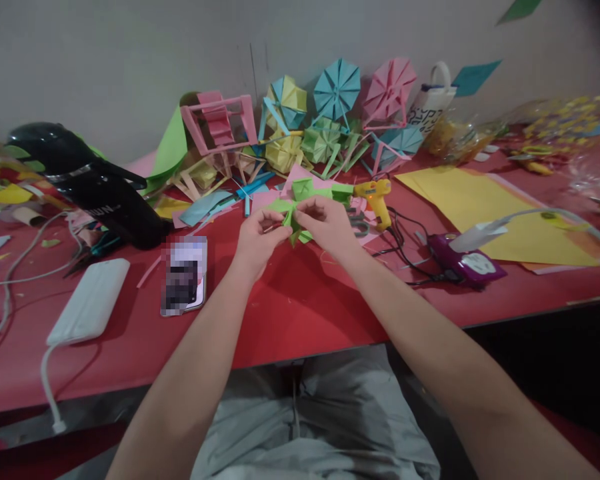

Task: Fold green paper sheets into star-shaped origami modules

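Note:
Both my hands meet over the middle of the red table [300, 313]. My left hand [257, 239] and my right hand [326, 223] each pinch a folded green paper piece [293, 220], held just above the tabletop. The paper's pleated points stick out between and below the fingers. More green and pink folded paper [307, 188] lies right behind my hands.
A phone [184, 275] and a white power bank [91, 300] with cable lie left. A black bottle [95, 183] lies further left. A yellow glue gun [375, 197], a purple device [463, 263] and yellow sheets [495, 207] are right. Paper pinwheels [337, 90] line the wall.

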`<state>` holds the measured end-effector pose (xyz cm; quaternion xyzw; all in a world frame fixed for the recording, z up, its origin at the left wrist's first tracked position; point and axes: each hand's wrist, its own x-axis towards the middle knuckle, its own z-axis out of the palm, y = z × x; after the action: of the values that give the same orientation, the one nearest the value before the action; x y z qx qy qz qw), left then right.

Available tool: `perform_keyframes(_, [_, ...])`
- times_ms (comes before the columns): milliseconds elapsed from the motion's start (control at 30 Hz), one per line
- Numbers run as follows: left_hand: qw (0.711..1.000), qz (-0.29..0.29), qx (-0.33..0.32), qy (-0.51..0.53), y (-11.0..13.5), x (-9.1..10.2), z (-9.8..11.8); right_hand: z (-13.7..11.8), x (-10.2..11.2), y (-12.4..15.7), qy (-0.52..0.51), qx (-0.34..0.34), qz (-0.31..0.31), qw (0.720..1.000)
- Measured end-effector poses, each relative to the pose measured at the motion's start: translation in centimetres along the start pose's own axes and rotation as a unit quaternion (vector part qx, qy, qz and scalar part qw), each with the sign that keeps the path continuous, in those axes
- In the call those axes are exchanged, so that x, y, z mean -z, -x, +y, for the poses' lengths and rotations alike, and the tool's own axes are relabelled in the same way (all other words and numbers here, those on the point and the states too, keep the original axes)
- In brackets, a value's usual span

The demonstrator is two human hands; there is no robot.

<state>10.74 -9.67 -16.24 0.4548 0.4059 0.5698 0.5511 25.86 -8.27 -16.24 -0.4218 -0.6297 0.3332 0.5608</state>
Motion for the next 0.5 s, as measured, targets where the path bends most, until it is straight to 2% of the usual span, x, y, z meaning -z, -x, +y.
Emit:
perform_keyframes(100, [0.999, 0.011, 0.027, 0.028, 0.28, -0.29, 0.65, -0.27, -0.08, 0.15, 0.011, 0.009, -0.002, 1.0])
perform_keyframes(200, [0.999, 0.022, 0.032, 0.012, 0.46, -0.41, 1.04, -0.56, -0.15, 0.27, 0.028, 0.003, -0.008, 1.0])
perform_keyframes(500, [0.999, 0.015, 0.036, -0.004, 0.58, -0.44, 0.74, -0.97, -0.27, 0.47, 0.047, 0.01, -0.005, 0.999])
